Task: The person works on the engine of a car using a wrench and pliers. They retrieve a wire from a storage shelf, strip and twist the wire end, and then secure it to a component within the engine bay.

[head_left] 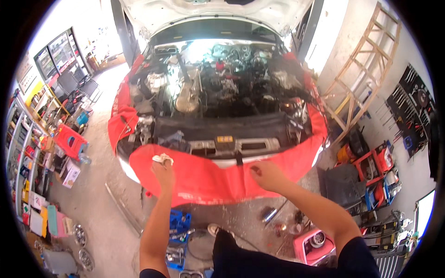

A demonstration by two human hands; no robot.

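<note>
My left hand (pixel 163 173) is closed around a crumpled whitish rag (pixel 163 159), held above the red fender cover (pixel 199 180) draped over the car's front. Over the same cover, more to the right, is my right hand (pixel 265 175), its fingers curled together. A small dark spot shows at its fingertips, and I cannot make out whether it is a held object. Beyond both hands lies the exposed engine bay (pixel 222 88), under the raised white hood (pixel 218 10). A dark cloth (pixel 175 139) rests on the front panel near my left hand.
Blue tool trays (pixel 178 231) sit on the floor below the bumper. A pink stool (pixel 313 248) with a round metal part stands at lower right. A wooden ladder (pixel 361 69) leans on the right wall. Crowded shelves (pixel 21 139) line the left side, near a red stool (pixel 69 141).
</note>
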